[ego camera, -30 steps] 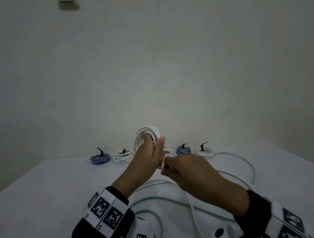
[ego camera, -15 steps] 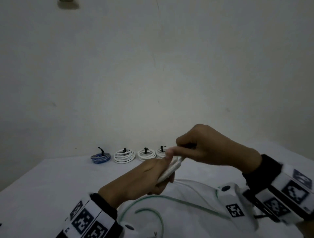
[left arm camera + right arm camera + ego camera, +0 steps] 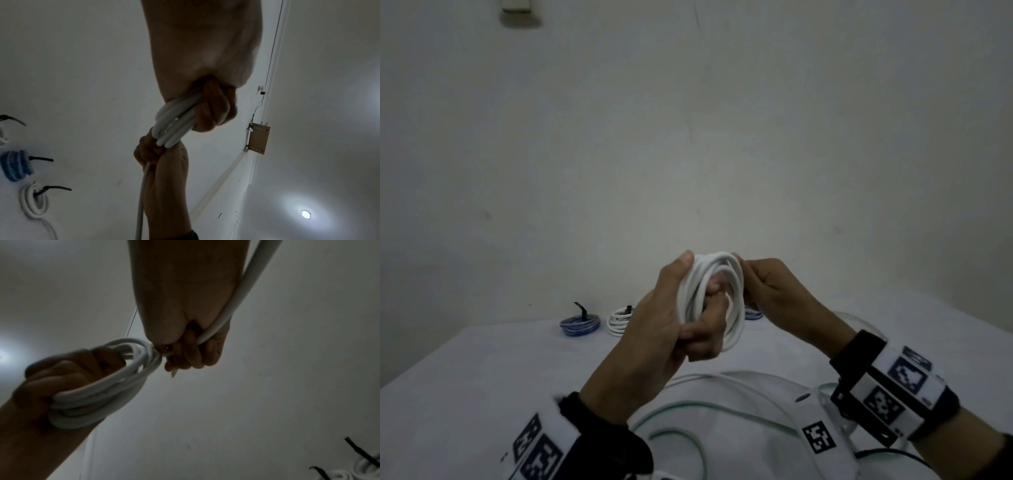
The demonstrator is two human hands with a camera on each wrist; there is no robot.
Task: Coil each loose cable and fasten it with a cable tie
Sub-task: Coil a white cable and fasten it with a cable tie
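Above the white table (image 3: 465,370), in front of the person's chest, the white cable (image 3: 717,301) is held up as an upright bundle of several loops. The left hand (image 3: 671,322) has its fingers curled through the loops and its thumb laid along their outer side, clamping the bundle. The right hand (image 3: 767,291) pinches the cable at the coil's far edge, fingers curled round the strand, and the loose tail runs down past the right wrist. On the table below lies slack white cable and a green-tinted cable (image 3: 688,411). At the back edge sit finished coils with black ties: a blue coil (image 3: 580,323) and a white coil (image 3: 618,320) beside it.
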